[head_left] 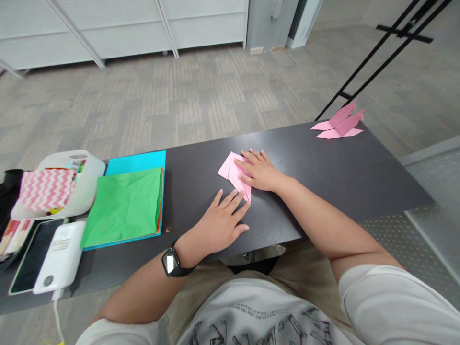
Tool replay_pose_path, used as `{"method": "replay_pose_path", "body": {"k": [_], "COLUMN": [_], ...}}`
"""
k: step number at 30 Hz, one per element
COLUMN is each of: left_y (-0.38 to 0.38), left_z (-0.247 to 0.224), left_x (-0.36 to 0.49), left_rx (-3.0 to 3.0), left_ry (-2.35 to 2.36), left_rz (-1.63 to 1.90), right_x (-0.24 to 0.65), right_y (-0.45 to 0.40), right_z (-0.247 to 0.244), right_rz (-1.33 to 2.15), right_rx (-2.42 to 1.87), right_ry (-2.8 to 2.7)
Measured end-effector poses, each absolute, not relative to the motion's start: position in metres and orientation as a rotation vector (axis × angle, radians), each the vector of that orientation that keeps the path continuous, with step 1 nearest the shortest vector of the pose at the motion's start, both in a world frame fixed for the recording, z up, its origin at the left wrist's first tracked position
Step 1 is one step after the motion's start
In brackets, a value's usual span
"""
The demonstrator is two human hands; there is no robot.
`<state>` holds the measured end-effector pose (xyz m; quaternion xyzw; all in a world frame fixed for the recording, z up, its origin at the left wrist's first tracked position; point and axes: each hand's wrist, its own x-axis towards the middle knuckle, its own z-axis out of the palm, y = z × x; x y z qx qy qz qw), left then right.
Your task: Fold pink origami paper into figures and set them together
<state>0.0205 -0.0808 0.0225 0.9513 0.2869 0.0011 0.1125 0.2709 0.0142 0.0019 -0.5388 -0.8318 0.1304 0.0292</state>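
Note:
A folded piece of pink origami paper point(227, 168) lies on the dark table in front of me. My right hand point(259, 170) rests flat across its right part, fingers spread and covering some of the folds. Close to the paper's lower tip is my left hand point(224, 223), fingers stretched out and its fingertips at the paper's edge; whether they press on it I cannot tell. A smartwatch point(171, 261) is on the left wrist. Two finished-looking pink paper birds point(339, 125) stand together at the table's far right corner.
On the left lies a stack of coloured sheets, green paper point(124, 206) on top of blue paper point(138, 161). Beyond it are a white basket point(88, 184), a phone point(38, 254) and a white power bank point(61, 256) with a cable. A black metal stand point(373, 62) rises behind the table.

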Motion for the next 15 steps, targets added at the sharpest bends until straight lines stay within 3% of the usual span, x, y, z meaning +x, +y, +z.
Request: {"method": "replay_pose_path", "body": {"k": [15], "left_y": [-0.067], "left_z": [0.032], "left_x": [0.027], "left_rx": [2.701], "left_ry": [0.953], "left_rz": [0.095], "right_x": [0.271], "right_y": [0.014], "right_z": [0.001], "right_rz": [0.4], "right_rx": [-1.661], "right_ry": [-2.571]}}
